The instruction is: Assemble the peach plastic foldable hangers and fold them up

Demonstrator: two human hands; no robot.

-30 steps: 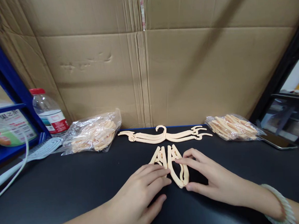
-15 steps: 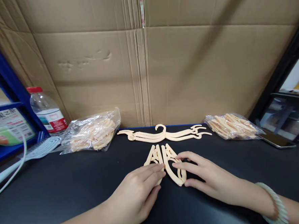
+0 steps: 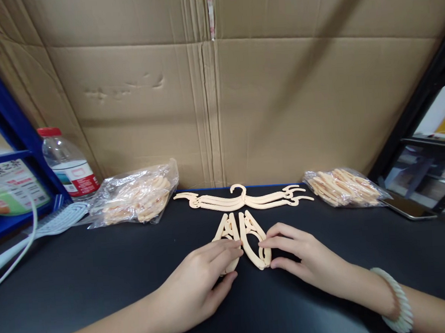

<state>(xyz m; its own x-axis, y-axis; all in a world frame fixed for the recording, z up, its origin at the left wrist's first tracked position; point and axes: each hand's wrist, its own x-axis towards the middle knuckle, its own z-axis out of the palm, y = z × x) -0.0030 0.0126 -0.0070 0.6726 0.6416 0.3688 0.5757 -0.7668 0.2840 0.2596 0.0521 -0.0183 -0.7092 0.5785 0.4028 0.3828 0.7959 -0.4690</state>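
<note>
Two folded cream plastic folding hangers lie side by side on the black tabletop (image 3: 112,278). My left hand (image 3: 210,270) is closed over the left folded hanger (image 3: 231,223) and hides much of its lower part. My right hand (image 3: 299,249) grips the right folded hanger (image 3: 250,246) along its outer edge, with the thumb at the lower end and fingertips higher up. Just beyond them, an unfolded cream hanger (image 3: 220,203) lies flat with its hook pointing away from me.
At the back left is a clear bag of cream hangers (image 3: 137,199); another such bag (image 3: 342,187) lies back right, beside a phone (image 3: 409,209). A bottle (image 3: 74,170), a pale hairbrush (image 3: 63,219) and a white cable (image 3: 34,233) are on the left. Cardboard (image 3: 139,111) stands behind.
The right folded hanger has turned a little, its lower end shifting left and away from me. My right hand has moved slightly left with it. My left hand keeps nearly the same place.
</note>
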